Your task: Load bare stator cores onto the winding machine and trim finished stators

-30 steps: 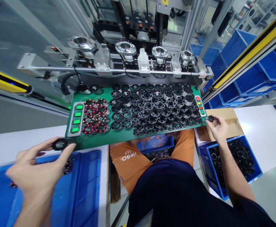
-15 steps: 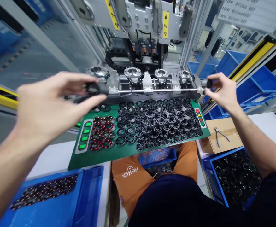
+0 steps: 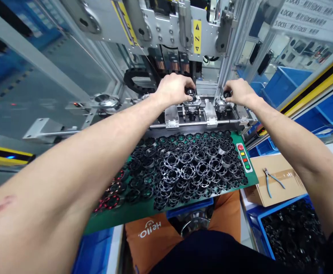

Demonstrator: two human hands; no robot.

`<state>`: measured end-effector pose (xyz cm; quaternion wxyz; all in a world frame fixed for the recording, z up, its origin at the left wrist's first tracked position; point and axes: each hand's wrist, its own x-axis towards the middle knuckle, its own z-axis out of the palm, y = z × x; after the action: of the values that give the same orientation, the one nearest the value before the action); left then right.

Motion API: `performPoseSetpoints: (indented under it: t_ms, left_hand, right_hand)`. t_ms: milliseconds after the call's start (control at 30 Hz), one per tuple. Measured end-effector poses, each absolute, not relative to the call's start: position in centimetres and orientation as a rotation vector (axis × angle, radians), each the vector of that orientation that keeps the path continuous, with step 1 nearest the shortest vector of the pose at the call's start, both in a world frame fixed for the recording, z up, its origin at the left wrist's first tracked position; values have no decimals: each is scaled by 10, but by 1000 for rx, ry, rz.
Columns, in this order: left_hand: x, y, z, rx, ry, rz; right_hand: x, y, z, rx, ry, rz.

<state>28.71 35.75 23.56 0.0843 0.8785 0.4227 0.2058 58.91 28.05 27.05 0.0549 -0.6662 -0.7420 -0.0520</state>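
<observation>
While the machine [image 3: 166, 36] rose at the far side, the green table [image 3: 112, 217] stretched across its near side, apparently placed so that everything on it lay within arm's reach. Near right, a blue bin [image 3: 254, 224] held loose dark pieces, and beside it a cardboard box [image 3: 294, 192] served as a raised shelf.

Black rings [image 3: 187, 171] were packed and stacked over the table's middle and right, mostly with their openings upward, probably to save room and be easy to pinch. Red-wound rings [image 3: 112, 201] lay apart at left, partly behind the left forearm, which perhaps kept the two sorts distinct.

At the far side, the left hand [image 3: 175, 86] was partly closed, thumb and fingers around a dark piece [image 3: 189, 91] over a metal holder [image 3: 194, 103]. Farther right, the right hand [image 3: 240, 91] was curled likewise around another piece [image 3: 227, 94] at the end holder [image 3: 221, 103]. Gripping the sides from above seemingly left the undersides free to meet the holders; whether either was fully seated could not be told.

Pliers [image 3: 268, 186] lay on the box, handles toward the near side, presumably for easy grasping.
</observation>
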Motion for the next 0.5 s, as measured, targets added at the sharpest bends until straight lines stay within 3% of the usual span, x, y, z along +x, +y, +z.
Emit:
performPoseSetpoints:
  t_ms: [500]
  left_hand:
    - [293,382,244,2730,1161,219]
  right_hand:
    - [597,306,295,-1897,-2600,138]
